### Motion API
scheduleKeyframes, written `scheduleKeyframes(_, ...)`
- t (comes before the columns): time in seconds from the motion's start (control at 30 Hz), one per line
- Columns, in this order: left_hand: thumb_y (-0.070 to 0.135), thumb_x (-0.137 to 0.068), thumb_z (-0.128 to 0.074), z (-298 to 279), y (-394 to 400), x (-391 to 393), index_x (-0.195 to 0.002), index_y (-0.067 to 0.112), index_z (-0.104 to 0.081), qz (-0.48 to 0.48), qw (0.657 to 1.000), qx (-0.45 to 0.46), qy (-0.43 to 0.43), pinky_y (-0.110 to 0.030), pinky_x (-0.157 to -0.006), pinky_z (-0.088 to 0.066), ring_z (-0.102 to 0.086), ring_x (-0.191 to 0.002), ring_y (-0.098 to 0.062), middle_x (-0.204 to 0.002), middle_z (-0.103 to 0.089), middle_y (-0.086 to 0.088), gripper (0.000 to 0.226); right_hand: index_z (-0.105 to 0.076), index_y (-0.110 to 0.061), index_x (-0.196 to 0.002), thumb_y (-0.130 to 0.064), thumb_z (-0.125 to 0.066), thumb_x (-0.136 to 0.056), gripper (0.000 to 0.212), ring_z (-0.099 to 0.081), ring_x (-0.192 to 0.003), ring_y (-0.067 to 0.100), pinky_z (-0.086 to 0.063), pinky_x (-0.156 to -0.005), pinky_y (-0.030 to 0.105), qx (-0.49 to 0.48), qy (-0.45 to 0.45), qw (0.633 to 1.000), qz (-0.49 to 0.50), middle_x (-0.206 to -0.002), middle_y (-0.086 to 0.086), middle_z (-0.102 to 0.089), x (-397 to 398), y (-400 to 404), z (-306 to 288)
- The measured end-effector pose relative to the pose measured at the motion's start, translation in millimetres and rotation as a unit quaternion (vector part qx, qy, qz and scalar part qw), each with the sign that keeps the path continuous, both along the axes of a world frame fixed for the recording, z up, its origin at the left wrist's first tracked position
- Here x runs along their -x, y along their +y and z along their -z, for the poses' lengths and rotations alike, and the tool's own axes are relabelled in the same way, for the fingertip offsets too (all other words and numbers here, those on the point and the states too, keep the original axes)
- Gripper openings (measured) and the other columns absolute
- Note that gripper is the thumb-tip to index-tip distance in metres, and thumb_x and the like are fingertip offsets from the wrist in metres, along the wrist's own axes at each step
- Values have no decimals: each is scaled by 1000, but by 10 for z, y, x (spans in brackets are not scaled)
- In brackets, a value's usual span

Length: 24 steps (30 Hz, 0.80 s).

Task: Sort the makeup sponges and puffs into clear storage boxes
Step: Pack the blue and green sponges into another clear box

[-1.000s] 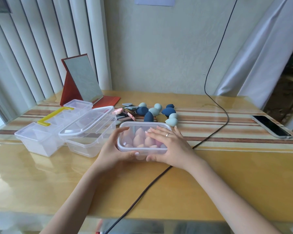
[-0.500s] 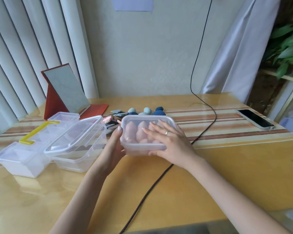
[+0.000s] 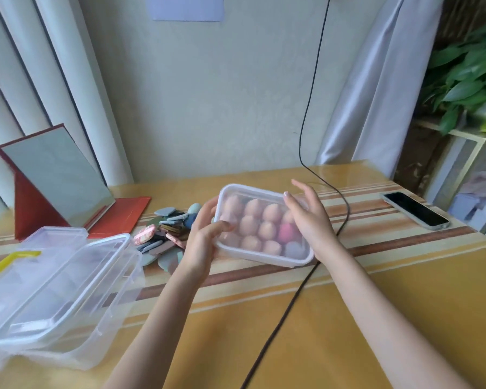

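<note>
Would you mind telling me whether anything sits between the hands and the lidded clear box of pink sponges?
Nothing visible does. The left hand grips the left end of the lidded clear plastic box of pink sponges, thumb on the lid, and the right hand rests against its right side.

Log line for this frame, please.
left hand: grips lidded sponge box | right hand: steadies it | loose puffs: unsorted on table
</note>
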<state>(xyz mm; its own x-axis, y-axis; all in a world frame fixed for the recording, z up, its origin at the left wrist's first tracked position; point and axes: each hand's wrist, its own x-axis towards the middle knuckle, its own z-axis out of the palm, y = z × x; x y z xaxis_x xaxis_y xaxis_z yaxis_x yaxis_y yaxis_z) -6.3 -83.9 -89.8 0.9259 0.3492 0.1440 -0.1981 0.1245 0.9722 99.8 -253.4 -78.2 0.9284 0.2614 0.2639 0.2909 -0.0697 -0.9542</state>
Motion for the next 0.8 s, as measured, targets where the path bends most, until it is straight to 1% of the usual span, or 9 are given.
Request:
scheduleKeyframes(0.07,30,-69,-58,-4,-29,-145,-116,35,-61,-4,1000,-22,8,-45,-94,-45,-58,-116,-25,-116,-66,8,47,-65,-23,-96,-26,-59,-94,7,-58,-93,3,-40,-68,1,-3,4,1000,28,-93,-18,-63,-130,-41,27)
scheduleKeyframes(0.17,41,-79,-53,46,-71,-301,-122,37,-59,35,999,3,37,-41,-100,-41,-55,-121,-22,-125,-63,5,43,-63,-24,-76,-27,-60,-93,17,-58,-77,5,-42,-65,11,3,19,999,50,-78,-13,-64,-261,-97,61)
scheduleKeyframes(0.3,41,-77,-59,112,-182,-430,-114,35,-65,37,998,7,59,-40,-106,-37,-56,-119,-18,-118,-67,7,38,-65,-24,-79,-26,-62,-92,14,-58,-78,7,-43,-67,18,3,58,995,77,-78,-13,-64,-371,-158,150)
scheduleKeyframes(0.37,28,-86,-54,122,-239,-481,-101,35,-67,6,998,14,58,-30,-92,-43,-58,-108,-14,-104,-69,12,21,-66,-23,-82,-28,-61,-92,13,-58,-80,9,-42,-66,20,12,70,994,85,-80,-11,-64,-411,-182,196)
scheduleKeyframes(0.43,20,-89,-50,121,-293,-525,-99,36,-66,-10,998,26,48,-27,-82,-42,-58,-99,-11,-101,-67,11,24,-67,-22,-89,-30,-59,-93,12,-59,-85,10,-43,-68,20,20,78,993,88,-85,-10,-65,-434,-194,219)
scheduleKeyframes(0.53,15,-93,-45,98,-344,-539,-120,39,-54,-39,998,30,25,-16,-81,-38,-53,-104,-2,-121,-55,14,37,-67,-22,-97,-31,-57,-94,13,-59,-90,9,-41,-67,19,27,84,993,82,-92,-10,-65,-455,-194,240)
scheduleKeyframes(0.6,10,-93,-42,118,-337,-559,-136,33,-47,-48,999,1,16,-13,-80,-38,-48,-115,-4,-132,-50,14,48,-67,-22,-97,-32,-57,-94,14,-58,-89,9,-41,-67,19,38,88,992,79,-91,-12,-65,-466,-192,244)
scheduleKeyframes(0.7,13,-89,-47,183,-328,-573,-132,30,-52,-64,996,-54,6,-15,-85,-40,-51,-116,-7,-131,-55,9,47,-69,-22,-99,-34,-58,-93,17,-59,-91,10,-44,-70,21,63,92,991,79,-92,-12,-66,-503,-235,258)
scheduleKeyframes(0.8,28,-81,-51,215,-314,-513,-115,28,-54,-57,996,-51,34,-26,-82,-45,-58,-98,-10,-108,-62,4,35,-68,-23,-97,-33,-61,-92,13,-59,-90,8,-44,-70,16,83,92,991,44,-91,-13,-66,-535,-298,209)
